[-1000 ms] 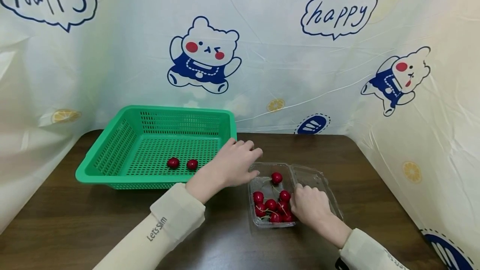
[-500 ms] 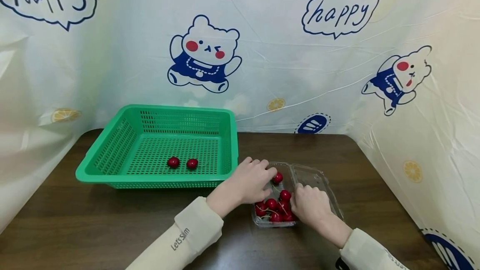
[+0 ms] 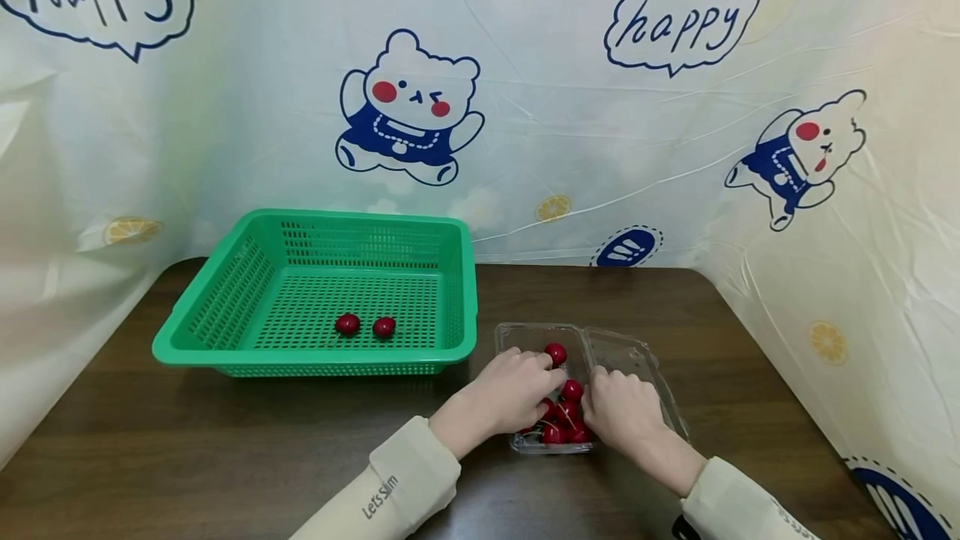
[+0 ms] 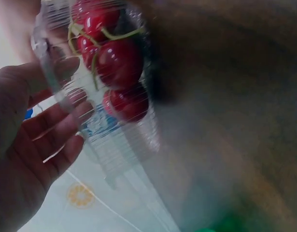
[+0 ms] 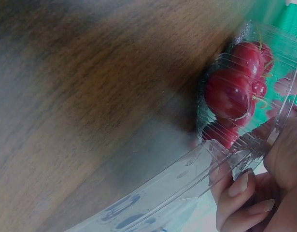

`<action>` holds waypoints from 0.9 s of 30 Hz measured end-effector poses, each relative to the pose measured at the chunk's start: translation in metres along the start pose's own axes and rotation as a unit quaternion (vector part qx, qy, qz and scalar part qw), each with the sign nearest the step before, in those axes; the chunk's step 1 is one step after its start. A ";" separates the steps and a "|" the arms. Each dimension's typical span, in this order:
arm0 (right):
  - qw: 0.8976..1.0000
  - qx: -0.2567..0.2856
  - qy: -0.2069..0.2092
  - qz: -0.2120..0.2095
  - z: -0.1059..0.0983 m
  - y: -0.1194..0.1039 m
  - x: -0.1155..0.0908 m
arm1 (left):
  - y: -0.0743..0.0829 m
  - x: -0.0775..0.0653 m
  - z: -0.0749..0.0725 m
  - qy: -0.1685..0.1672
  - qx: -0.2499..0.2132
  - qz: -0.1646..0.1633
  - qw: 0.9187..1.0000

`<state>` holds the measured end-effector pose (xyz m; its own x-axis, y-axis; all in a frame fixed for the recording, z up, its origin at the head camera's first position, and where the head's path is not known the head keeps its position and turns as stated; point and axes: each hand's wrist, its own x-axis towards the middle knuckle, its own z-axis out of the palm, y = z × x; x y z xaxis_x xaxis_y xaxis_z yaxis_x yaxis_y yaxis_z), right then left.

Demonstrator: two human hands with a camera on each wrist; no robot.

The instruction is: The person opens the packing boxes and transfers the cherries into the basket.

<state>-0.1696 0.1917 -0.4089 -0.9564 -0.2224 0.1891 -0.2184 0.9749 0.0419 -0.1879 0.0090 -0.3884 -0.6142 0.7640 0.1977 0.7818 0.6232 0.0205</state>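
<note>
A clear plastic clamshell box [image 3: 536, 327] stands on the table with its lid [image 3: 626, 347] folded out to the right. Several red cherries [image 3: 572, 391] with green stems lie inside it. My left hand [image 3: 513, 390] reaches over the box's left side, hiding some of the fruit. In the left wrist view its fingers [image 4: 59, 133] are spread down inside, near the cherries [image 4: 120, 63] but apart from them. My right hand [image 3: 622, 411] grips the box at the hinge edge. Its curled fingers [image 5: 240, 193] show on that edge in the right wrist view.
A green plastic basket [image 3: 315, 357] sits to the left of the box, holding two cherries, one left [image 3: 347, 324] and one right [image 3: 384, 327]. The dark wooden table [image 3: 187, 457] ends at a printed curtain [image 3: 540, 132] behind and at both sides.
From beside the basket, my left hand has moved right and down into the box, covering the cherries at its left. My right hand has kept its hold on the box.
</note>
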 end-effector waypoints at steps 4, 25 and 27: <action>1.000 -0.003 0.005 0.000 -0.001 0.001 0.000 | 0.002 0.001 0.007 0.013 -0.008 0.013 1.000; 1.000 -0.001 0.007 -0.004 0.000 0.000 0.000 | 0.005 0.007 0.019 -0.042 0.017 -0.018 0.999; 1.000 -0.001 0.011 -0.004 0.001 0.000 0.000 | 0.006 0.009 0.019 -0.048 0.023 -0.025 0.998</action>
<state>-0.1700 0.1914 -0.4094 -0.9503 -0.2299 0.2098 -0.2255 0.9732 0.0448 -0.1906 0.0225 -0.4056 -0.6619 0.7426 0.1023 0.7452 0.6666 -0.0179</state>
